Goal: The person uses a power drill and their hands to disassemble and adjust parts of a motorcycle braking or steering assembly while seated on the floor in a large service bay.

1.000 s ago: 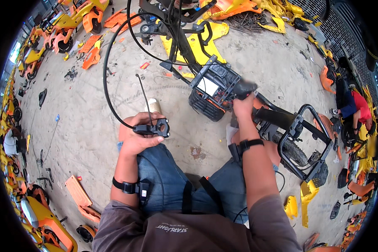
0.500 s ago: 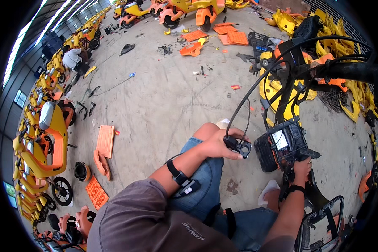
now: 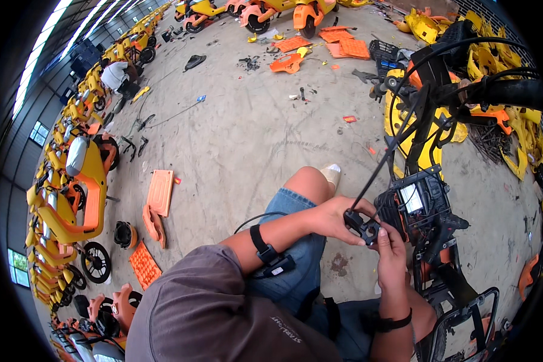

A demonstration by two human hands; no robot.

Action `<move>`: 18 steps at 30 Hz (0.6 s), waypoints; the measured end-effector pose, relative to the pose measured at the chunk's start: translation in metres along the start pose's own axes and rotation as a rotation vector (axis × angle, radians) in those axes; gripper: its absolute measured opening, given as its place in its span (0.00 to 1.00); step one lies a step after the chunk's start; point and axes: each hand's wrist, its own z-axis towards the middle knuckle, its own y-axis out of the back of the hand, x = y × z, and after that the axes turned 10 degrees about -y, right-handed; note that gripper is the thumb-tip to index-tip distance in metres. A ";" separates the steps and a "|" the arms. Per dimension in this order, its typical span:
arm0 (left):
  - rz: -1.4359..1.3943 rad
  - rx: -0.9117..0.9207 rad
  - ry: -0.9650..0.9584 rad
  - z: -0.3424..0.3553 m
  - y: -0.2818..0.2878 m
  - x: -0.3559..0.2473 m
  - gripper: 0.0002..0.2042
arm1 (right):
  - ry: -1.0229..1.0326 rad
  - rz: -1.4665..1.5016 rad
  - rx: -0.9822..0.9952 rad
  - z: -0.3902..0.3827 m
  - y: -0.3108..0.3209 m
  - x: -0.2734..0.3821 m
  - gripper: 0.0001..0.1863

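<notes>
My left hand (image 3: 335,218) is closed around a small black handlebar clamp (image 3: 363,227) with a round opening. A black cable runs up from the clamp toward the handlebar (image 3: 495,90) at the upper right. At the clamp's right side, my right hand (image 3: 393,254) pinches its edge, thumb and fingers drawn together. Just beyond my hands stands a stripped scooter frame (image 3: 449,283), with a black box (image 3: 407,202) bearing a white label. Whether anything small sits between my right fingertips is hidden.
Yellow scooters (image 3: 84,193) line the left wall. Orange panels (image 3: 161,193) lie on the concrete floor at left, and more orange pieces (image 3: 289,62) at the far side. Yellow body shells (image 3: 489,48) are heaped at upper right. Another person (image 3: 114,75) crouches far left.
My right hand has left the scooter frame and come over to the clamp. My left hand, still holding the clamp, has shifted slightly right and down in the view.
</notes>
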 end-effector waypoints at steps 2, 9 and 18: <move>0.066 0.025 -0.069 0.000 -0.003 0.006 0.29 | -0.059 0.112 0.061 0.002 0.003 -0.002 0.17; 0.040 0.014 -0.040 0.000 -0.004 0.009 0.28 | -0.064 0.104 0.052 0.006 0.002 0.002 0.14; 0.081 0.064 0.022 0.002 -0.002 -0.001 0.26 | -0.077 0.025 0.034 0.013 0.010 -0.007 0.15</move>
